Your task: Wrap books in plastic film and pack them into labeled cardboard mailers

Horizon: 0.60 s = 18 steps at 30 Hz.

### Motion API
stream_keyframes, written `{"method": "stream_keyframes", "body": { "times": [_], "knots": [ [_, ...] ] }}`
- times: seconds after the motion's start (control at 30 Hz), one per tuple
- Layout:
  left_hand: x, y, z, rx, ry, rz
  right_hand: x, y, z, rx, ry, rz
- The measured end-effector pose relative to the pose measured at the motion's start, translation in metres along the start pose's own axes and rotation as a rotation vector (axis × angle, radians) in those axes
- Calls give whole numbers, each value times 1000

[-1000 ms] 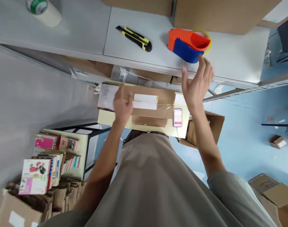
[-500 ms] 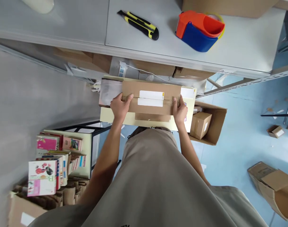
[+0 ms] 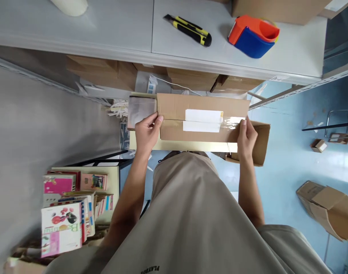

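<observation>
A long, flat cardboard box (image 3: 174, 131) lies level in front of me, with a white label (image 3: 201, 126) in its middle and shiny clear tape near its right end. My left hand (image 3: 146, 133) is closed on the box's left end, its thumb on top. At the right end my right hand (image 3: 247, 137) grips the edge between thumb and fingers. Beneath the box is a pale yellow tabletop (image 3: 191, 146). Clear plastic sleeves (image 3: 141, 110) lie on it, to the left of the box. The fingers under the box are hidden.
On the grey shelf (image 3: 111, 30) ahead lie a yellow-black utility knife (image 3: 189, 30) and an orange-blue tape dispenser (image 3: 253, 37). An open carton (image 3: 262, 146) stands on the right, with another carton (image 3: 328, 207) on the floor. Books (image 3: 62, 228) are stacked at lower left.
The box has shifted to the right and looks larger, closer to the camera. My right hand has moved right to its end. The taped right part now shows more fully.
</observation>
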State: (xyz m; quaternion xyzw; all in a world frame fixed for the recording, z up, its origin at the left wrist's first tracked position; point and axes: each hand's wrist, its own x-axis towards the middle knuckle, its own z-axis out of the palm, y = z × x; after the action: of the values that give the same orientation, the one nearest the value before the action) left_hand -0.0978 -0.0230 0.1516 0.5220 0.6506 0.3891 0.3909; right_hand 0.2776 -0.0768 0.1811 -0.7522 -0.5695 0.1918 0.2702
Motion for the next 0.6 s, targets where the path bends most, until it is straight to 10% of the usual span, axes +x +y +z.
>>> {"method": "stream_keyframes", "body": {
  "times": [0.17, 0.4, 0.6],
  "knots": [
    [-33, -13, -36, -65, -89, -9, -50, -8, -14, -8, 145, 100],
    [-52, -118, -12, -207, -233, -333, -106, -1, 39, 253, -4, 287],
    [-55, -174, 2, -170, -294, -485, -127, 9, 77, -180, -260, 151]
  ]
}}
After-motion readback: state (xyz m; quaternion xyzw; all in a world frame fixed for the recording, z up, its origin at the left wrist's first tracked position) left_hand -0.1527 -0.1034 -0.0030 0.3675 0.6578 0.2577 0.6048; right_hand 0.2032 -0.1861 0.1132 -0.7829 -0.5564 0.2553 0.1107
